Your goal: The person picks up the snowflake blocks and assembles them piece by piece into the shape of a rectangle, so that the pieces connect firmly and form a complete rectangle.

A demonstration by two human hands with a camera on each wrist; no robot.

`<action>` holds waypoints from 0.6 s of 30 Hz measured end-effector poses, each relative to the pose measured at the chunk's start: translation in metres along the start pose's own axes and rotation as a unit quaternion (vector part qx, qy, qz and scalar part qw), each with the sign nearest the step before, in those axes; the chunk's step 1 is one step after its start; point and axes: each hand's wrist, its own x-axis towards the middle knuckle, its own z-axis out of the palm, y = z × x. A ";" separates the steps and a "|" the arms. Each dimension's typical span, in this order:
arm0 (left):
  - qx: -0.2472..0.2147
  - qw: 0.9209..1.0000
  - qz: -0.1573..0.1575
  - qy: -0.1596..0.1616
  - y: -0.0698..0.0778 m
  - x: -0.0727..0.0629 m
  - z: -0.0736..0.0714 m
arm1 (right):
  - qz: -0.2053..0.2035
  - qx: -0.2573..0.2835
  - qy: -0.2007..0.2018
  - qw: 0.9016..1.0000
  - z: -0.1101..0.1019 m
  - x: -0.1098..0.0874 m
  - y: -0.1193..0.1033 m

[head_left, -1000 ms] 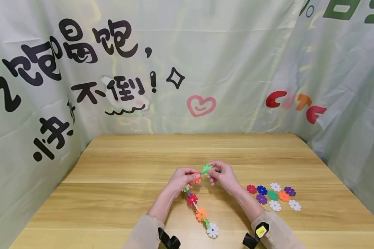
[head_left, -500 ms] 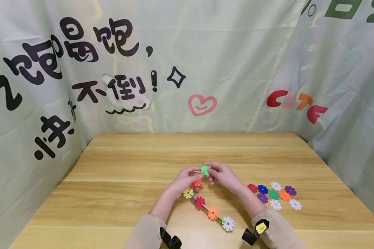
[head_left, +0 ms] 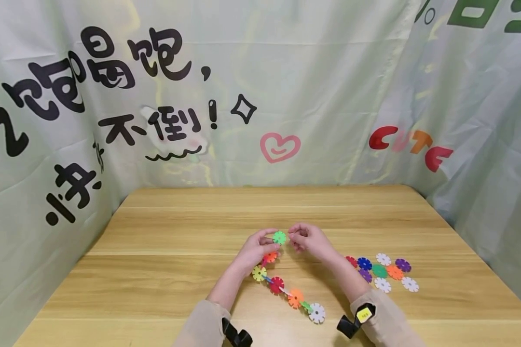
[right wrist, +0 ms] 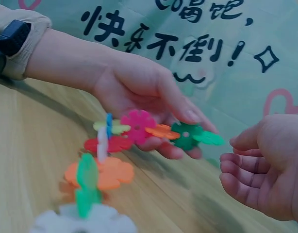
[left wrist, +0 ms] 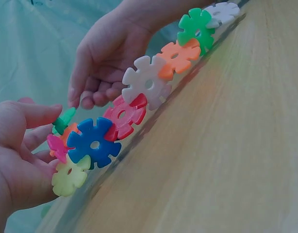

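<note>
My left hand [head_left: 253, 251] pinches one end of a chain of slotted plastic snowflake discs between thumb and fingers, at a dark green disc [right wrist: 184, 137]. A bright green disc [head_left: 280, 237] is slotted onto that one and forms the chain's tip. From there the chain runs past a yellow disc [head_left: 259, 273], a blue disc [left wrist: 94, 144] and a red disc [head_left: 276, 285] to a white disc [head_left: 317, 313] low on the table. My right hand [head_left: 311, 243] hovers just right of the tip, fingers loosely bent and holding nothing.
Several loose snowflake discs lie flat on the wooden table [head_left: 178, 279] right of my right forearm, among them a green disc [head_left: 379, 271] and an orange disc [head_left: 395, 272]. A printed curtain [head_left: 330, 96] stands behind the table and along its sides.
My right hand has let go of the bright green disc, which now stays on the chain by my left fingers. The chain's white end has swung to the right.
</note>
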 end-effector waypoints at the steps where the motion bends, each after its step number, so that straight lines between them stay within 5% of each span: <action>1: -0.003 1.000 -0.003 0.005 0.000 0.000 0.000 | 0.004 -0.001 0.003 1.000 -0.003 -0.001 0.000; 18: -0.011 0.998 -0.030 0.051 -0.002 0.003 -0.012 | 0.031 -0.049 0.040 0.998 -0.080 -0.047 0.014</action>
